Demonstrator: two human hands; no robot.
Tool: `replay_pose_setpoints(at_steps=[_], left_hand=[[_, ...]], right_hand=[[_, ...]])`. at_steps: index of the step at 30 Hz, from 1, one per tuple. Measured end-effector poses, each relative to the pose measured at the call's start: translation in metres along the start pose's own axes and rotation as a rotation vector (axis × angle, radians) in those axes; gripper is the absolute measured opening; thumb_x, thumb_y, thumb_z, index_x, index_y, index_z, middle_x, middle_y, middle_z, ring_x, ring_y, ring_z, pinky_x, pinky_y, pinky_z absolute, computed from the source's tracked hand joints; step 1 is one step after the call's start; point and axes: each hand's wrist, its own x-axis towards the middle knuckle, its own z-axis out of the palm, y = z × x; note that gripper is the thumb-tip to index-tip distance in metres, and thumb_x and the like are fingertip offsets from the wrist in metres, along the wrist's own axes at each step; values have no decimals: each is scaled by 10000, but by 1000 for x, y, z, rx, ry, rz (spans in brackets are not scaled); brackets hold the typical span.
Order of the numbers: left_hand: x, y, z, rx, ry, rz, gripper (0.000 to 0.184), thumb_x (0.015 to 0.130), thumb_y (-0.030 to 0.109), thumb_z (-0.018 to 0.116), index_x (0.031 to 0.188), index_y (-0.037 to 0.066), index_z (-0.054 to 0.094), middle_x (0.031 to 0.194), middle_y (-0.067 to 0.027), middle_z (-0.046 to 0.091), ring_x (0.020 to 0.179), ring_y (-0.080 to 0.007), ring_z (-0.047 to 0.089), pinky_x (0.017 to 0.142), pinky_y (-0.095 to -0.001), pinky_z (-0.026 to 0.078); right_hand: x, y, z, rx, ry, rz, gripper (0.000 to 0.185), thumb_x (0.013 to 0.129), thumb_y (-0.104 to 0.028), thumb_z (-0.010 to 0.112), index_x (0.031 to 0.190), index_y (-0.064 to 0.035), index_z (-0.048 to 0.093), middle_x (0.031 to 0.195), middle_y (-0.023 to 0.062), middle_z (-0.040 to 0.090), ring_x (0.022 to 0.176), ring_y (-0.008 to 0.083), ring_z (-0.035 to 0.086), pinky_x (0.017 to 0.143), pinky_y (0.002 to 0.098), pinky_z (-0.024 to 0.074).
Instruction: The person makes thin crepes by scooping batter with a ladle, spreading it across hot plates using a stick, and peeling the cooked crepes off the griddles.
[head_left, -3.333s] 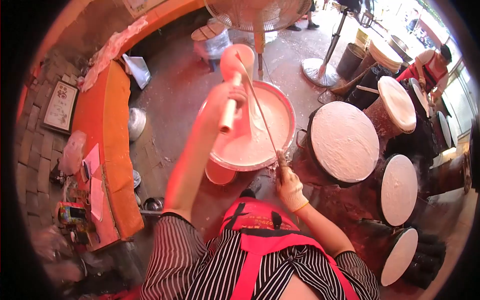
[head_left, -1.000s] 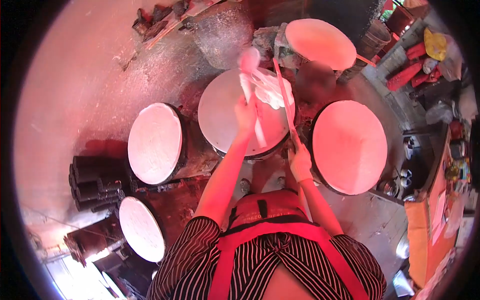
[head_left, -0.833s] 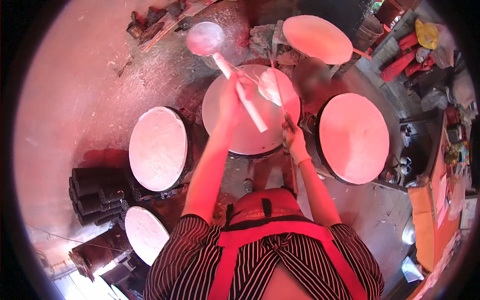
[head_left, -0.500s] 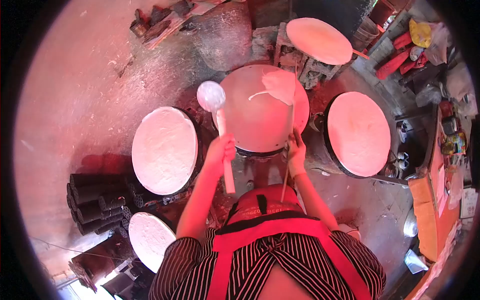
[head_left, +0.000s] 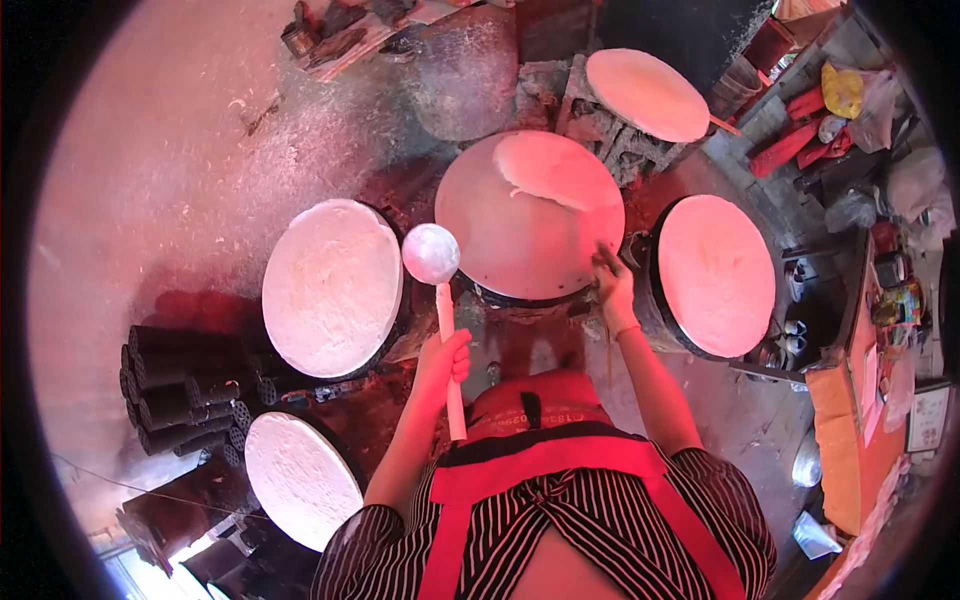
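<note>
My left hand (head_left: 443,365) is closed round the pale handle of a ladle (head_left: 432,254), whose round bowl is just left of the middle griddle. My right hand (head_left: 615,285) is at the lower right edge of that griddle (head_left: 485,235), fingers pressed together and partly blurred; the thin stick seen earlier in it cannot be made out. White batter (head_left: 560,170) covers the upper right part of the griddle in a smooth patch with a ragged lower left edge. The rest of the plate shows bare grey.
Batter-covered round plates stand at left (head_left: 333,288), right (head_left: 716,275), lower left (head_left: 300,480) and top right (head_left: 648,95). Black perforated cylinders (head_left: 185,390) are stacked at left. An orange-covered table (head_left: 838,440) is at right, shoes (head_left: 795,335) on a low shelf beside it.
The batter patch has spread wider over the upper griddle. My left hand and the ladle have moved down, nearer my body. My right hand has shifted slightly right; the stick no longer shows.
</note>
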Motion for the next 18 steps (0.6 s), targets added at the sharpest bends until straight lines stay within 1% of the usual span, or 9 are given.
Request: replay_pose_setpoints(at_steps=[2,3,6,8,10,11,14,17,18], left_hand=[[-14,6,12,10,49,29,173,928,180,622,879,68,501,621,38,421,456,-56,391,393,-214,271],[-15,6,15,13,72,65,175,928,182,625,879,64,506,636,25,457,467,-57,410,394,-211,280],[-18,-1,24,4,150,167,171,928,181,629,885,49,528,701,-22,566,507,-62,467,399,-203,313],[-18,-11,30,-19,197,228,159,928,170,625,900,33,550,770,-66,640,544,-68,506,408,-196,340],[-15,-30,27,-48,228,222,147,927,153,620,939,17,566,849,-106,673,578,-66,522,419,-189,360],[-15,-40,27,-60,244,218,145,927,144,618,959,10,573,889,-127,690,595,-66,530,425,-186,369],[-23,-59,41,-128,332,168,158,926,128,607,1011,-1,573,928,-144,696,606,-65,534,431,-181,373],[-25,-82,50,-238,370,158,156,927,115,592,1028,-3,568,959,-158,698,617,-68,540,433,-179,376],[-27,-89,55,-259,386,165,151,928,112,586,1024,-3,567,956,-158,697,614,-70,538,433,-178,375]], right_hand=[[15,17,-5,8,27,-79,443,931,-129,535,1374,-135,534,695,-77,452,514,43,372,439,222,308],[22,19,-6,10,37,-120,438,930,-129,543,1368,-122,540,694,-76,454,519,43,372,437,221,309],[18,-29,24,-73,-239,83,416,953,-201,570,1361,-121,546,655,-88,430,474,38,344,422,219,264],[23,-39,36,-137,-289,119,447,952,-226,580,1384,-123,522,629,-92,390,459,39,323,421,224,250],[17,-58,35,-203,-385,166,463,952,-235,579,1396,-124,508,626,-92,373,454,41,314,421,225,248],[11,-71,22,-203,-481,177,475,948,-227,580,1405,-127,498,620,-83,378,451,46,319,417,228,246],[10,-96,-30,-124,-619,357,455,949,-223,579,1391,-140,514,615,-76,394,449,53,343,411,232,265],[39,-76,-57,-216,-274,231,412,944,-211,583,1351,-156,549,607,-72,402,441,60,365,402,237,275],[52,-70,-56,-219,-244,226,391,944,-199,579,1332,-158,561,605,-73,403,437,60,366,398,238,277]])
